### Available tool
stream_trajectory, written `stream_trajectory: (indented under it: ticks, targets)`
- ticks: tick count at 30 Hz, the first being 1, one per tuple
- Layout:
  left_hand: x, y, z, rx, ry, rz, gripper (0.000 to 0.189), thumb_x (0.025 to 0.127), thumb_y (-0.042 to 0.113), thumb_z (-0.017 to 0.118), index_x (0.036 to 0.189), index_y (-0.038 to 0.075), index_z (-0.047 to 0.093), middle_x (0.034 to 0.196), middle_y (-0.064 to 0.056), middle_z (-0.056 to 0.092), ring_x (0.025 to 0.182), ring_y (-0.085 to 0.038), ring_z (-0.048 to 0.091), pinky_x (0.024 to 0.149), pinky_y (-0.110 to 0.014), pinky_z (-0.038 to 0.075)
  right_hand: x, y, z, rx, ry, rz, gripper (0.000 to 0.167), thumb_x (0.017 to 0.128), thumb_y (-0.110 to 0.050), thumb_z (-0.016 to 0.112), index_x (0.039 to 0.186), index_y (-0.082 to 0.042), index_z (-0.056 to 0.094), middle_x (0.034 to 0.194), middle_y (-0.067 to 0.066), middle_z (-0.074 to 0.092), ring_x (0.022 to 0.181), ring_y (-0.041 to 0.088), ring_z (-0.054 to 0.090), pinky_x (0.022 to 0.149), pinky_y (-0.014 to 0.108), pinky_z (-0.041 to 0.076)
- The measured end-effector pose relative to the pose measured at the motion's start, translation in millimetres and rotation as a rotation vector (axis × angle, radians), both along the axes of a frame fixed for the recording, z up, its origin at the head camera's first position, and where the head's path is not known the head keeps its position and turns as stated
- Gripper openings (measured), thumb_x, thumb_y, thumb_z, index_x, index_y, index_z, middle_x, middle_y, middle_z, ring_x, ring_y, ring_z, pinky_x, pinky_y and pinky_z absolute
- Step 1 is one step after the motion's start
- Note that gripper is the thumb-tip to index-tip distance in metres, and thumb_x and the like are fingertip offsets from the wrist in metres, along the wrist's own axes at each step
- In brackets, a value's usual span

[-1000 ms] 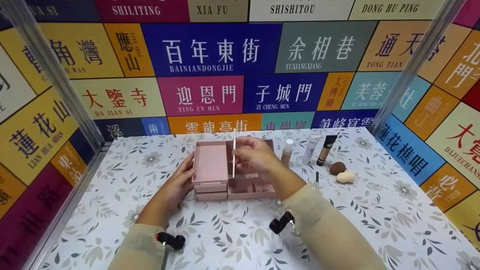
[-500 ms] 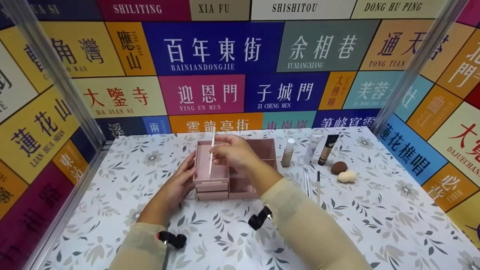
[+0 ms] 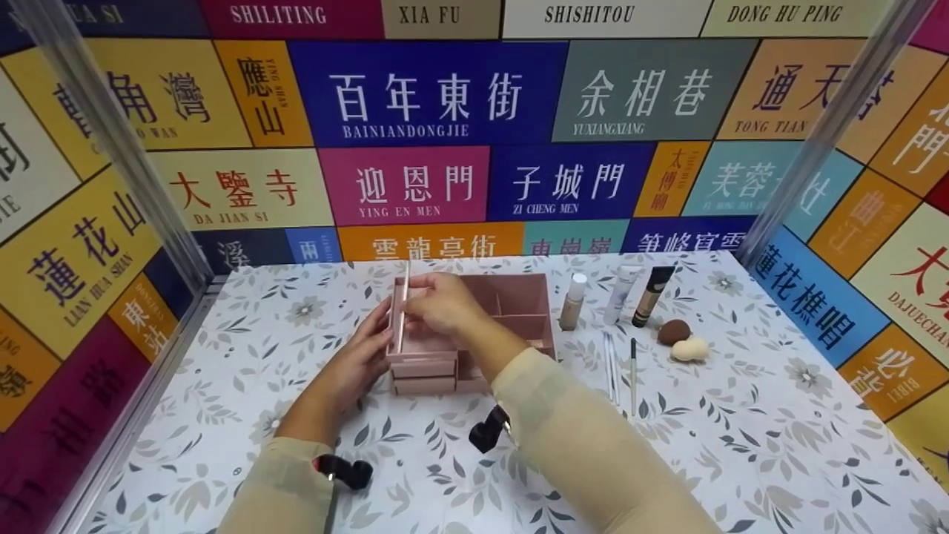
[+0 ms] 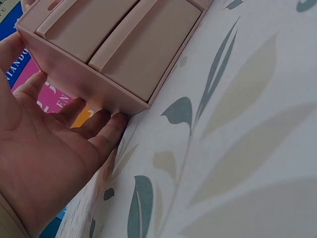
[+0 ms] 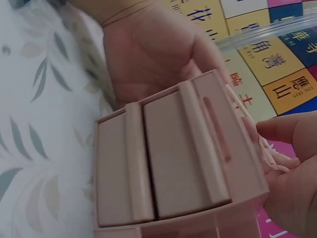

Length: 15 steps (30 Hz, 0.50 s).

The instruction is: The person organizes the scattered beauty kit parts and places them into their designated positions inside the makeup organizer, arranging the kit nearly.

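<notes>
A pink makeup organizer (image 3: 430,340) with an open top tray, two small drawers and several compartments stands on the table. My right hand (image 3: 445,304) reaches over its tray and pinches a slim pale stick (image 3: 403,319), shaped like a thin makeup brush, along the tray's left side. The right wrist view shows the fingers (image 5: 280,161) at the organizer's top edge, most of the stick hidden. My left hand (image 3: 363,352) rests against the organizer's left wall, its fingertips (image 4: 119,121) touching the side near the bottom in the left wrist view.
Right of the organizer stand a foundation bottle (image 3: 572,302), a white tube (image 3: 620,295) and a black-and-tan tube (image 3: 653,297). Thin white brushes (image 3: 610,367) and a dark-tipped brush (image 3: 633,377) lie nearer. Brown (image 3: 673,331) and cream (image 3: 689,348) makeup sponges sit beyond them.
My right hand has carried the pale stick leftward from over the right compartments to the tray's left side and lowered it there. The left hand has stayed against the organizer.
</notes>
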<state>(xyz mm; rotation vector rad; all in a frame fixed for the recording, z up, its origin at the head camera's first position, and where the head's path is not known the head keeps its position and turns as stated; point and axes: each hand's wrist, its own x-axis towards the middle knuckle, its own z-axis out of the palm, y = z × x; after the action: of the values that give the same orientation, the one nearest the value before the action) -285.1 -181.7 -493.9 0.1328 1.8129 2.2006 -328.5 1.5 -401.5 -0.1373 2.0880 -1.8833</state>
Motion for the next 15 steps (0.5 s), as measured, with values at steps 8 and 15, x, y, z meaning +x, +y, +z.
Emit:
stream_trajectory:
  ticks: [8,15]
  targets:
    - [0.6,0.0,1.1,-0.001,-0.011,0.011,0.066,0.110,0.032,0.056,0.168,0.046,0.029,0.180,0.003,0.018,0.162,-0.026,0.032,0.131,-0.047,0.030,0.2,-7.8,-6.4,0.155,0.069,0.003,0.045,0.094,0.004,0.071,0.139,0.001,0.065,0.099,0.015,0.074,0.068,0.017,0.072,0.069,0.031,0.066]
    - [-0.1,-0.9,-1.1,-0.007,-0.003,0.011,0.066,0.109,0.032,0.057,0.167,0.048,0.029,0.180,0.002,0.018,0.162,-0.027,0.031,0.130,-0.048,0.032,-0.1,-11.0,-6.8,0.203,0.089,0.015,0.043,0.097,0.001,0.070,0.139,0.004,0.065,0.101,0.016,0.075,0.066,0.015,0.071,0.066,0.029,0.065]
